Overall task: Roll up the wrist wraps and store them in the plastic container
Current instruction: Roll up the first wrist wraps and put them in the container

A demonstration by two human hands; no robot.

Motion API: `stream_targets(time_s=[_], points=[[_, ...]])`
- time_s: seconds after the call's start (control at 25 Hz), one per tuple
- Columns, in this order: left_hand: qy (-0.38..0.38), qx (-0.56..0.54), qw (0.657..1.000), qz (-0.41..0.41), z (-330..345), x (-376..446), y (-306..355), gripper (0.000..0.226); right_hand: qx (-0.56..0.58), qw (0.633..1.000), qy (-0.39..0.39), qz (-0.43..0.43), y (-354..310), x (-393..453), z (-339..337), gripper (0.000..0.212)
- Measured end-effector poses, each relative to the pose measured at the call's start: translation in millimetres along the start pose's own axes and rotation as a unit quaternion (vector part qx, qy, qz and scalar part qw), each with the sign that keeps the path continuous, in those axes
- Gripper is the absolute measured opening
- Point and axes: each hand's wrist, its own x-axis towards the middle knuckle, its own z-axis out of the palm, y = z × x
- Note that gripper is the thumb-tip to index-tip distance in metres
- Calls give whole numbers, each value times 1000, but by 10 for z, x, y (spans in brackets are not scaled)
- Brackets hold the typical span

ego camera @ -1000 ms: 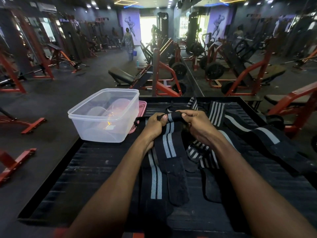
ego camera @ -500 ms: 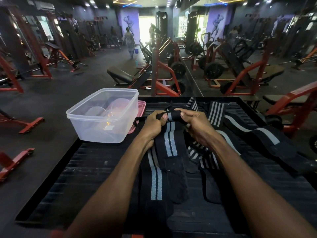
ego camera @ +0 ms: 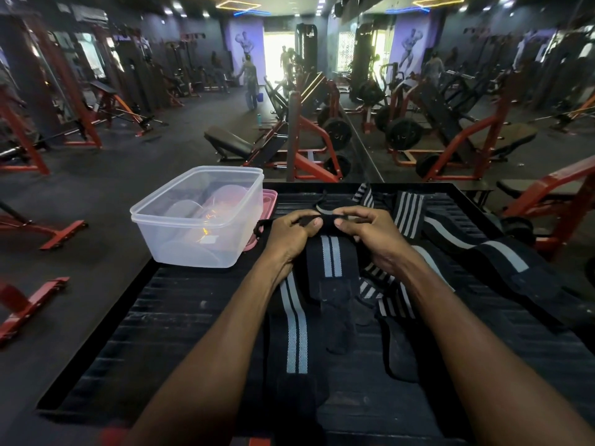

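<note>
Since the earlier frames the two hands had drawn closer along the far end of the wrap, and the small roll between them had tightened, with the thumbs now nearly meeting over it.

Nearest the camera, both bare forearms reached forward over the black ribbed platform (ego camera: 180,320). A second wrist wrap (ego camera: 294,333), black with two grey stripes, lay flat and lengthwise beneath the left forearm, its dark end toward the camera. Just beyond it, the wrist wrap (ego camera: 330,255) being worked hung from the hands toward the camera, its striped length and black fastening tab lying on the platform.

The left hand (ego camera: 286,235) was closed on the left end of the rolled portion, thumb pressed on top. The right hand (ego camera: 370,236) pinched the right end, fingers curled over the far side and thumb on the near side.

To the right, more striped wraps (ego camera: 409,214) lay in a loose heap, crossing one another, with one long black band (ego camera: 495,255) running out toward the right edge.

Left of the hands, just beside the left one, stood the clear plastic container (ego camera: 199,217), open on top, holding what looked like clear lids or tubs. A pink lid (ego camera: 269,201) lay behind its right side.

Beyond the platform stood red gym machines (ego camera: 309,146).
</note>
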Motion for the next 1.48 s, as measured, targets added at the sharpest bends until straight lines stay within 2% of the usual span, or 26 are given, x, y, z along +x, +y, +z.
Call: stream_targets(time_s=[0.08, 0.16, 0.32, 0.4, 0.48, 0.56, 0.64, 0.84, 0.92, 1.0, 1.12, 1.28, 1.4, 1.48], points=[[-19, -12, 1000, 7, -17, -24, 30, 26, 6, 1000, -2, 20, 18, 9, -9, 21], [-47, -48, 998, -11, -15, -46, 70, 30, -12, 1000, 19, -3, 21, 24, -24, 23], [-85, -123, 984, -99, 32, -54, 88, 24, -8, 999, 11, -50, -53, -48, -17, 35], [-75, -104, 987, -96, 42, -32, 41, 22, 1, 999, -2, -48, -62, -50, -17, 37], [-55, -71, 994, -67, 15, -12, 5, 17, 36, 999, -24, -8, -43, -38, -12, 30], [-53, -19, 998, -35, -12, -5, -13, 26, 39, 998, -35, 18, 17, -11, -20, 22], [-64, 1, 998, -23, -8, -27, -11, 35, 15, 1000, -21, 0, 58, 12, -22, 23], [-116, -108, 981, -111, 41, -57, 34, 29, -15, 998, 17, -55, 9, 7, -30, 35], [-88, -87, 986, -108, 38, -15, -7, 24, -12, 999, 23, -42, 5, 21, -5, 36], [-59, -62, 994, -73, 21, 24, -53, 16, -2, 1000, 29, -8, 18, 27, 23, 26], [-45, -11, 998, -32, -9, 62, -88, 19, 6, 1000, 14, 26, 26, 10, 61, 12], [-76, 6, 996, -45, 61, -23, -51, 20, -27, 998, 35, -45, 115, 25, 111, 31], [-63, -39, 994, -83, 116, -52, -25, 35, -104, 991, 43, -74, 177, 55, 97, 27], [-63, 44, 994, -75, 107, -35, -53, 53, -154, 984, 44, -77, 178, 54, 95, 24]])
